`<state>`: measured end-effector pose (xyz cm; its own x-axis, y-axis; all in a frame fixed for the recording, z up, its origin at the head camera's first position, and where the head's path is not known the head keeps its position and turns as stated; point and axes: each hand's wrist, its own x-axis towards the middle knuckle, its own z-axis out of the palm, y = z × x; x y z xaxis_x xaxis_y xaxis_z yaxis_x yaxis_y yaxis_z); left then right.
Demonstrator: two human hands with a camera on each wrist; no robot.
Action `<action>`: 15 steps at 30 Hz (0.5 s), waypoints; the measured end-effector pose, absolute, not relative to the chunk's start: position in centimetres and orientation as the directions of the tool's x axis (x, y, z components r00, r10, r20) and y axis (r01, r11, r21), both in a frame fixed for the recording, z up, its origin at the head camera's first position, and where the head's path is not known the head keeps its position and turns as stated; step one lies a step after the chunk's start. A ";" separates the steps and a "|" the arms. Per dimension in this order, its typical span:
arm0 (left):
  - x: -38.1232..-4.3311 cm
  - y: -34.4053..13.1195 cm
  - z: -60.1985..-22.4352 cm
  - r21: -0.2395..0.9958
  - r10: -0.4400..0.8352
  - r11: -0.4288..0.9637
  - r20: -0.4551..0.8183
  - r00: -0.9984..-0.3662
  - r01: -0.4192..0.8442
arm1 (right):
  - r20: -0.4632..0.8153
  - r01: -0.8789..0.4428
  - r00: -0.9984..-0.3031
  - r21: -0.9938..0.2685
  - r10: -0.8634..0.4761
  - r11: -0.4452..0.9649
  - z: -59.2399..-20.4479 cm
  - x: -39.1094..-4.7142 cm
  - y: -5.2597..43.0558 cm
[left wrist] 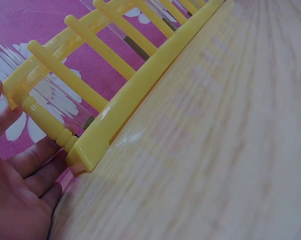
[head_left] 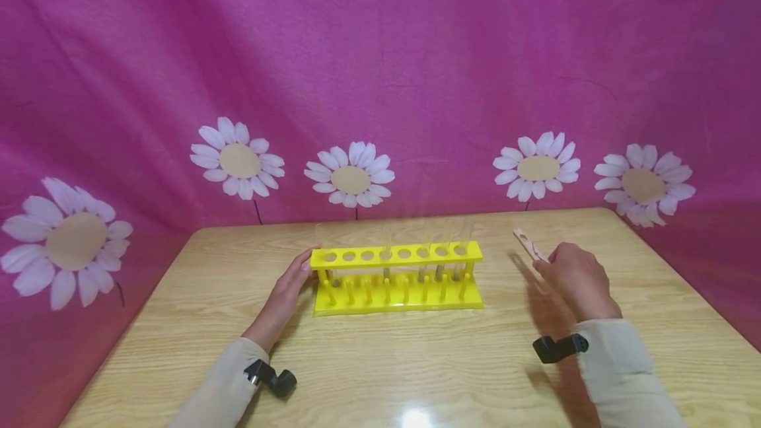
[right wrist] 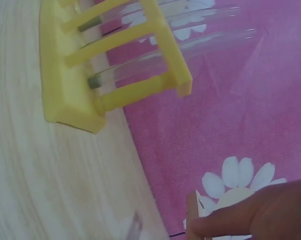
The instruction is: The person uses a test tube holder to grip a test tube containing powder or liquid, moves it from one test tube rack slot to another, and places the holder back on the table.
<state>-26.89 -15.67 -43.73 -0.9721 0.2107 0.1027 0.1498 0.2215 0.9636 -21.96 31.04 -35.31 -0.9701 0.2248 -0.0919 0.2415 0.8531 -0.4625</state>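
Observation:
A yellow test tube rack stands on the table with several clear test tubes upright in it, one at the left end and a group toward the right. Dark matter shows at the tube bottoms. My left hand holds the rack's left end, its fingers behind the end post and the thumb by the top bar. To the right of the rack, my right hand grips a wooden test tube holder above the table; its tip points away and to the left, apart from the tubes.
The wood-grain table ends at a pink curtain printed with white daisies. A black wrist camera is strapped over the left sleeve, another camera over the right.

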 end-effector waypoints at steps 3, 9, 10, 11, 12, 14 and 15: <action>-26.9 -15.6 -43.7 0.964 0.214 0.214 0.111 -0.970 0.158 | -0.109 0.249 -0.969 -0.469 0.224 0.848 -35.6 -22.0 31.1; -26.8 -15.6 -43.7 0.966 0.209 0.210 0.109 -0.972 0.153 | -0.156 0.273 -0.962 -0.504 0.225 0.819 -36.0 -21.9 31.0; -26.8 -15.6 -43.6 0.966 0.208 0.211 0.107 -0.972 0.152 | -0.164 0.279 -0.960 -0.511 0.226 0.813 -36.1 -21.9 30.9; -26.8 -15.6 -43.7 0.966 0.211 0.210 0.108 -0.971 0.153 | -0.173 0.286 -0.958 -0.508 0.229 0.813 -36.2 -21.9 30.9; -26.8 -15.6 -43.7 0.966 0.214 0.209 0.108 -0.971 0.153 | -0.183 0.295 -0.955 -0.501 0.234 0.813 -36.4 -22.0 31.0; -26.9 -15.7 -43.7 0.965 0.215 0.210 0.110 -0.970 0.155 | -0.193 0.304 -0.952 -0.482 0.239 0.822 -36.6 -22.1 31.1; -26.9 -15.7 -43.7 0.965 0.216 0.210 0.110 -0.970 0.156 | -0.194 0.306 -0.951 -0.472 0.241 0.827 -36.8 -22.1 31.1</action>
<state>-26.86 -15.69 -43.73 -0.9702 0.2157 0.1104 0.1565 0.2101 0.9651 -22.14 31.14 -36.76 -0.9509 0.2413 -0.1940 0.3062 0.8265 -0.4724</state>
